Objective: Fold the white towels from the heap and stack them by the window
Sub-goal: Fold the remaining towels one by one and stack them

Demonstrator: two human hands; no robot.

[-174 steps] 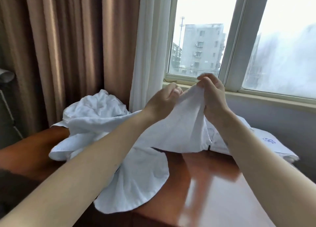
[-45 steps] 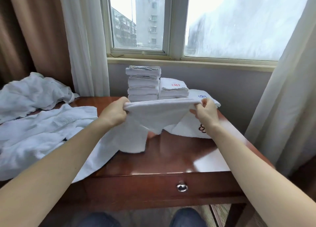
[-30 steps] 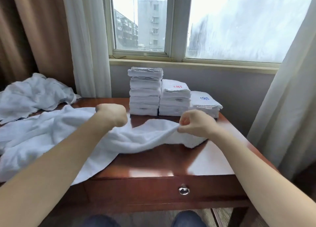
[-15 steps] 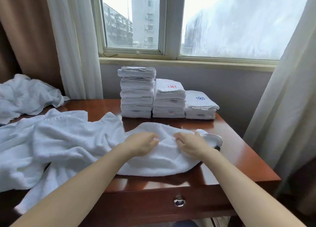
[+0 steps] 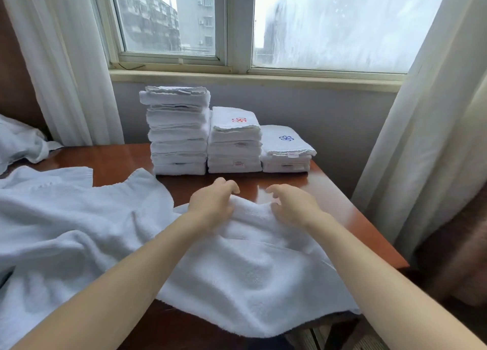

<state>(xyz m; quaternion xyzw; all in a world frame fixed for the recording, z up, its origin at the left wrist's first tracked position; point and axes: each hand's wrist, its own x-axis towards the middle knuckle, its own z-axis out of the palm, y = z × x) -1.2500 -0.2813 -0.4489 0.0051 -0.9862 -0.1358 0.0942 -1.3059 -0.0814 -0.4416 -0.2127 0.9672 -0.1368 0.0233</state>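
Near the middle of the frame, a white towel (image 5: 250,265) lies spread on the brown table (image 5: 329,199) and hangs over its near edge. The left hand (image 5: 213,205) and the right hand (image 5: 292,205) both rest on the towel's far edge. Their fingers are bent loosely and stick out past the edge, and they grip nothing. Behind them, under the window (image 5: 329,20), three piles of folded towels (image 5: 234,144) stand side by side, tallest on the left. More loose towels (image 5: 66,218) fill the left of the frame.
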